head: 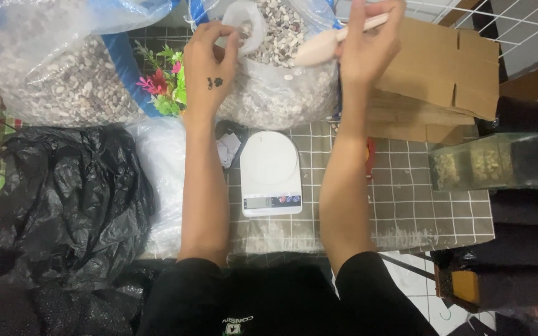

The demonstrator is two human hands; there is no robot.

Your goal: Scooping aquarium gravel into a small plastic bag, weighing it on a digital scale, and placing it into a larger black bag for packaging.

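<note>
**A:** Which step was in hand there?

**B:** Scooping, by my reading. The right hand (368, 46) had its fingers wrapped around the handle of a pale scoop (322, 45), whose bowl lay over the mouth of the middle clear bag (269, 93). The left hand (212, 65) was pinching the rim of a small clear pouch (249, 28) between thumb and fingers, holding it open just above that same bag.

**A:** What did the next move call for?

**B:** I'd judge a steady tip of the scoop into the pouch, with the left hand keeping the mouth wide so nothing spilled.

**A:** And the containers?

**B:** The middle bag held mixed white and brownish pebbles. A second big clear bag (45, 74), at the left, held similar pebbles. Whether the pouch had anything in it, I couldn't tell. At the right stood a clear box (490, 162) with three compartments; two showed pale gravel, the third looked dark.

**A:** Anything between the arms?

**B:** A white kitchen scale (271, 174) on the table (406, 211), its plate bare. A black plastic bag (63, 199) lay crumpled at the left, contents hidden.
</note>
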